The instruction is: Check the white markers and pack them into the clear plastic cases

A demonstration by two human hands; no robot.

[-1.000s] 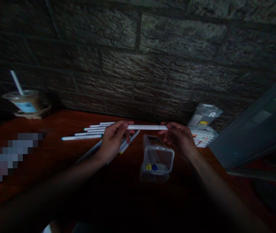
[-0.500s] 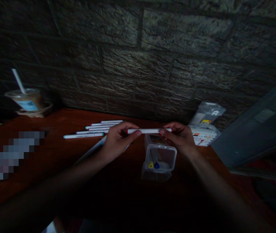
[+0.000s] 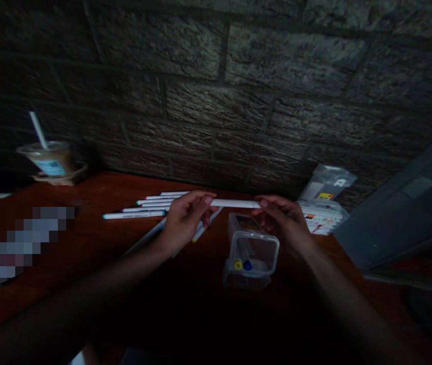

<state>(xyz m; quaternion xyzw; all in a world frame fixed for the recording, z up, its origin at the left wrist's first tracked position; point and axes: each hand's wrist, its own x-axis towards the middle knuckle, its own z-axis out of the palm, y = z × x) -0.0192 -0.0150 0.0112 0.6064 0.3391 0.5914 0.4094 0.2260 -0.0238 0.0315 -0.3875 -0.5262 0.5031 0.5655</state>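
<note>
A white marker (image 3: 235,203) is held level between my two hands, above the table. My left hand (image 3: 185,218) pinches its left end between thumb and fingers. At the other end, my right hand (image 3: 282,215) grips the marker with thumb and fingertips. Below it, a clear plastic case (image 3: 254,248) lies with its open end toward me, a yellow-ended and a blue-ended marker (image 3: 247,265) inside. Several white markers (image 3: 134,215) lie side by side left of my left hand. Another marker with a yellow end (image 3: 201,232) rests behind my left fingers.
An iced drink in a plastic cup (image 3: 50,159) with a straw stands in a carrier at the back left. At the right sit a packed marker case (image 3: 324,218) and an upright clear container (image 3: 328,181). A brick wall (image 3: 201,101) closes off the back.
My fingers have shifted outward to the marker's ends, covering the red tips seen before. The yellow-ended marker behind my left hand has come into clearer view. The camera has shifted slightly.
</note>
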